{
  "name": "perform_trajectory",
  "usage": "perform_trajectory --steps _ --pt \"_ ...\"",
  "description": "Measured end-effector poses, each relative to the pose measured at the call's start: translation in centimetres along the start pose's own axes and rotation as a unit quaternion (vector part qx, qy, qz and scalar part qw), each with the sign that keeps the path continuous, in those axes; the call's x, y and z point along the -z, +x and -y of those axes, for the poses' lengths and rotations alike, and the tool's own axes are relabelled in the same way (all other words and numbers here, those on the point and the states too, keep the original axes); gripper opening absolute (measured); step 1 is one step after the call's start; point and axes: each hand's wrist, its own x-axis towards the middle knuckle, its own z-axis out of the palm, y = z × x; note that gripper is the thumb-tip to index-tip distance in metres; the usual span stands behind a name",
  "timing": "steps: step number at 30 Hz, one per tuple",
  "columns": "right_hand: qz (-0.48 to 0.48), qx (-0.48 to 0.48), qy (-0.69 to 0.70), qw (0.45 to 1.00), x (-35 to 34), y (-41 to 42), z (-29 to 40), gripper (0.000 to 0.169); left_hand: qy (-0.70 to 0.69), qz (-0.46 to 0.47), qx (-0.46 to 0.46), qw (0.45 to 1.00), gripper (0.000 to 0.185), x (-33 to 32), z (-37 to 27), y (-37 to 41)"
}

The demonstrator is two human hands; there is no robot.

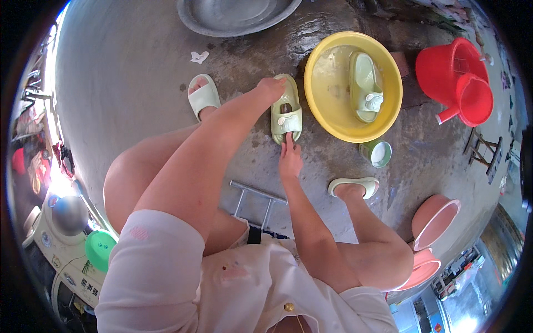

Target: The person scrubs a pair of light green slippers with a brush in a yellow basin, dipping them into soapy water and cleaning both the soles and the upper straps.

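My left hand (272,89) grips the heel end of a pale green slide slipper (292,95) with a light animal-shaped ornament on its strap. At the toe end, my right hand (290,160) holds a dark brown object (285,108) that passes under the strap and shows on both sides of it. It may be a brush; most of it is hidden. I cannot tell whether the slipper touches the floor. To its right, a matching slipper (363,75) lies in a yellow basin (311,100) holding some liquid.
Beside the yellow basin stands a green can (377,153) with whitish contents. Farther right are a red bucket (435,73) with a red dipper (474,100), a small folding stool (483,150) and pink basins (433,224). A metal basin (237,29) lies ahead on partly wet concrete.
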Motion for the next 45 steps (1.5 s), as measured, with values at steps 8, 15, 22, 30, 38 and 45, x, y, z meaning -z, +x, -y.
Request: perform_trajectory --steps 8,15,22,30,38,45 --pt "0.099 -0.03 -0.001 0.995 0.5 -4.6 -1.2 0.055 -0.009 0.088 0.059 0.994 0.05 4.7 -2.0 -1.2" --pt "0.114 -0.014 0.0 0.993 0.9 -6.0 -1.6 0.052 -0.002 0.058 0.044 0.997 0.035 3.1 -1.3 -1.5" --pt "0.043 0.01 -0.001 0.999 -0.9 0.4 0.7 0.052 0.007 0.074 0.044 0.996 0.043 4.3 -1.7 -1.7" --pt "0.067 -0.043 -0.013 0.997 1.6 -3.1 -0.7 0.051 -0.025 0.063 0.048 0.997 0.039 4.3 -1.6 -1.8" --pt "0.078 -0.076 -0.017 0.994 2.1 -4.0 -1.9 0.049 -0.08 0.053 0.072 0.993 0.035 4.5 -1.7 -3.0" --pt "-0.025 -0.069 0.08 0.994 1.4 0.1 -0.1 0.046 -0.084 0.053 0.071 0.992 0.037 5.4 -2.2 -3.0"
